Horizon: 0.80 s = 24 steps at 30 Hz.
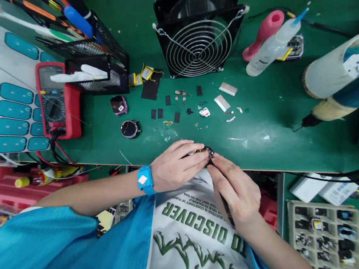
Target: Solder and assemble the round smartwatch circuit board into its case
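The bench (270,154) was green, with a fan (197,53) standing on it beyond both hands. The left hand (176,166) was curled around a small dark device (209,150), near the bench edge. The right hand (238,185) grasped a thin dark tool (229,214), its fingertips (215,156) close together just beside the device. Both forearms (96,194) reached inward, backs of the hands upward.

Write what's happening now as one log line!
left hand: holding small device; right hand: at device, holding thin dark tool; round watch: on green bench; fan: beyond hands
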Motion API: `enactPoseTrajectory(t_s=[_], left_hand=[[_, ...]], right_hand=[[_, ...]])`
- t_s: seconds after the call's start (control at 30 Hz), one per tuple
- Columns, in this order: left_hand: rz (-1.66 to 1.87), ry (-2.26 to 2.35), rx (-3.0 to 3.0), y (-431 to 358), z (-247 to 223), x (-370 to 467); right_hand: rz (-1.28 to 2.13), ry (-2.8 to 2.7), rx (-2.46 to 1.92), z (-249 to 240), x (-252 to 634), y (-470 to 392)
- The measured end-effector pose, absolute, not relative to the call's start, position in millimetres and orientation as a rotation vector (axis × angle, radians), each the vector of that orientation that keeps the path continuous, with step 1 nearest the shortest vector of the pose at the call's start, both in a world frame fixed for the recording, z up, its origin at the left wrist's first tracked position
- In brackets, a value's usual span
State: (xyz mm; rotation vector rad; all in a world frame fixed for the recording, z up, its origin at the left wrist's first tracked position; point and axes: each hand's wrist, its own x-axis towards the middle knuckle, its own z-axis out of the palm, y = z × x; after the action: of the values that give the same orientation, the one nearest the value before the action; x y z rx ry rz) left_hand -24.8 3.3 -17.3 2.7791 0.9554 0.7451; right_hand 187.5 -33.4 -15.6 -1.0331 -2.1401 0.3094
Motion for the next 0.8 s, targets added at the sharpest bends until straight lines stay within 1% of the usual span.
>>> enactPoseTrajectory(t_s=[0.5, 0.8], left_hand=[[0.771, 0.963, 2.718, 1.7, -20.5, -23.9], [0.800, 0.981, 2.763, 2.6, -19.4, -23.7]], right_hand=[[0.287, -2.154, -1.052, -13.5, 185.5, -32.7], [0.150, -2.218, -1.148, -8.2, 180.7, -32.8]])
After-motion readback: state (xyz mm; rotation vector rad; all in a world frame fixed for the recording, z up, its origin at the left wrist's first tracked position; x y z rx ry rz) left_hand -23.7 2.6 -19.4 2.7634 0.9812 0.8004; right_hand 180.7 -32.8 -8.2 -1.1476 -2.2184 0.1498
